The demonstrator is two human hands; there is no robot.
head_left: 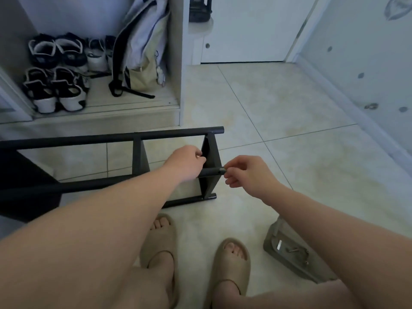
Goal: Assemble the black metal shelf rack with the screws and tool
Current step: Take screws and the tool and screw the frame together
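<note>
The black metal rack (pixel 138 157) lies on its side on the tiled floor (pixel 267 108). The left hand (pixel 186 162) grips its end panel (pixel 210 166) — the right hand (pixel 247 172) pinches a small metal piece (pixel 222 169) at the middle tube's (pixel 209 172) tip.

A rack (pixel 89 139) of black metal, smooth and matt, lies on glossy pale floor tiles (pixel 289 97). A small silvery piece (pixel 222 169) glints at its right end. Near are matt, rubbery beige slippers (pixel 161 240) and a dull grey plastic tray (pixel 273 230). Far left is a cloth bag (pixel 145 41).
</note>
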